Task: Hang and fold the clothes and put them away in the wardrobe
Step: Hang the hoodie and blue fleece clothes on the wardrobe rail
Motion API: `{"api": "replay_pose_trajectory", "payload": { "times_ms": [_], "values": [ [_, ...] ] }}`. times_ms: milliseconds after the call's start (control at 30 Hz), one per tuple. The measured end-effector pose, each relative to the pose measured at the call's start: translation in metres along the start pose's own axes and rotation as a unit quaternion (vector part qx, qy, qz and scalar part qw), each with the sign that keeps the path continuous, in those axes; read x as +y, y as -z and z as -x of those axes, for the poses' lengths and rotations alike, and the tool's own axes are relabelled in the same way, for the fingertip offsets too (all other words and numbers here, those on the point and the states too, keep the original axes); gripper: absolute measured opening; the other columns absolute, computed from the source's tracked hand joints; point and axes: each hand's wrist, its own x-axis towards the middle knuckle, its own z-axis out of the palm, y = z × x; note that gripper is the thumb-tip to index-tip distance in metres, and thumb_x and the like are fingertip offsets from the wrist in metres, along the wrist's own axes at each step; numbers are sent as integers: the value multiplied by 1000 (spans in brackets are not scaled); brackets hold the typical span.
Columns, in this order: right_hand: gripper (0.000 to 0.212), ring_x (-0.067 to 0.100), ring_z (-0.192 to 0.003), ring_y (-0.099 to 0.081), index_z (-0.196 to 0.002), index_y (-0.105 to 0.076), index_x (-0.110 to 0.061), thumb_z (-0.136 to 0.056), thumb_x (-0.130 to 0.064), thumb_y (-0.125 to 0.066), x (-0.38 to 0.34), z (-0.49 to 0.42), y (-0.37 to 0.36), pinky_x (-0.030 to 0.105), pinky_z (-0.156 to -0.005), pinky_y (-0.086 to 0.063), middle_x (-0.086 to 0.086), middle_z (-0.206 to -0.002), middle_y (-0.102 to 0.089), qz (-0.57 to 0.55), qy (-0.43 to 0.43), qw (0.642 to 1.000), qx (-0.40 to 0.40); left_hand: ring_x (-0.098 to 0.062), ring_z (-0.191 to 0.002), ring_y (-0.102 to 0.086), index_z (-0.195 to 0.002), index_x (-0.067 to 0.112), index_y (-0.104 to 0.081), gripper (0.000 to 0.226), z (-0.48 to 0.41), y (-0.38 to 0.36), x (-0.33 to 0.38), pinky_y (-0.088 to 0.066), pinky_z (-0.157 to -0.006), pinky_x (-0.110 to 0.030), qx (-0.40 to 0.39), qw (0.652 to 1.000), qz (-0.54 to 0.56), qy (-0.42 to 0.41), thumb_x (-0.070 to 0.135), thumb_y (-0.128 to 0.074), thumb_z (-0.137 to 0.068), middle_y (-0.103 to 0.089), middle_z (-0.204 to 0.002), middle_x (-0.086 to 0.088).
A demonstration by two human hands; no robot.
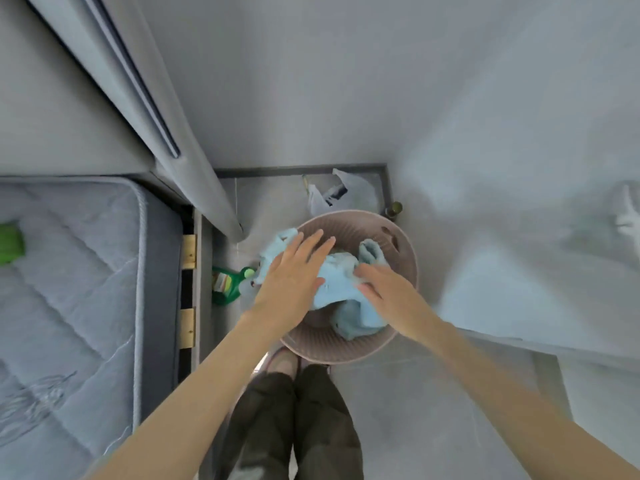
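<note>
Evidently at the very start: reaching down into a round ribbed dusty-pink plastic laundry basket (403,268) set on the pale grey tiled floor (433,393), just ahead of two legs in dark olive trousers (322,427). Filled with a light blue crumpled cloth garment (343,282), bunched inside and spilling over the basket's left rim. Cannot tell whether one piece or several.

Laying the left hand (294,271) on top of the cloth, fingers straight and spread, closed round nothing. Pressing the right hand (388,296) into the folds from the other side, fingertips and thumb apparently pinching a bunch of the fabric, though partly hidden by it.

Judged as the picking-up step, with nothing hung or folded yet. Next move likely calls for closing the left hand on the cloth too, lifting it clear of the rim, then shaking it out to find shoulders or a waistband before choosing between hanger and fold.

To the left, a grey quilted mattress (69,271) with a bright green item (10,242) on it. Between bed and basket, a green plastic bottle (227,285) on the floor. Beyond the basket, white crumpled papers (356,188). No wardrobe identifiable for certain.
</note>
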Motion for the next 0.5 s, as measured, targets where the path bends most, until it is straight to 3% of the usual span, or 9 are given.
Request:
{"api": "replay_pose_trajectory", "payload": {
  "times_ms": [67, 200, 300, 400, 467, 500],
  "values": [
    [21, 21, -89, -56, -117, -57, -6, -100, -15, -47, -17, 18, 49, 17, -74, -31, 9, -103, -63, -20, 6, 1000, 15, -19, -147, -2, -152, 29, -4, 65, 1, 35, 21, -19, -117, -37, -6, 999, 3, -32, 27, -43, -101, -2, -160, 4],
    [19, 7, -78, -46, -115, -59, -13, -100, -19, -49, -52, 60, 132, 22, -71, -35, -15, -94, -52, -57, 8, 997, 56, -20, -146, -9, -149, 40, -19, 57, 7, 99, 64, -28, -113, -39, 12, 992, 27, -120, 26, -44, -100, -14, -158, 3],
    [16, 2, -85, -55, -112, -61, -19, -99, -19, -52, -78, 95, 181, 18, -75, -43, -22, -99, -58, -107, -8, 987, 116, -21, -142, -21, -142, 35, -39, 44, 10, 145, 94, -27, -112, -37, -15, 981, 63, -183, 25, -45, -100, -29, -152, 1],
    [18, -8, -84, -57, -102, -61, -33, -95, -17, -59, -106, 132, 224, 5, -73, -40, -31, -96, -61, -145, -17, 966, 213, -12, -113, -52, -123, 18, -58, 26, 18, 193, 125, -42, -97, -31, -30, 958, 159, -236, 23, -49, -99, -59, -120, 2],
    [27, -8, -72, -54, -96, -55, -43, -93, -17, -62, -125, 154, 251, 2, -66, -37, -34, -86, -58, -152, -23, 952, 264, 5, -90, -54, -110, 17, -60, 16, 29, 222, 147, -43, -80, -14, -16, 939, 221, -262, 19, -49, -99, -61, -99, 11],
    [26, -4, -65, -51, -95, -55, -44, -93, -19, -62, -134, 164, 262, 4, -63, -37, -28, -79, -58, -158, -27, 945, 285, 7, -83, -53, -106, 18, -59, 13, 34, 235, 157, -40, -74, -9, 0, 932, 241, -272, 17, -48, -99, -60, -92, 14]
  ]
}}
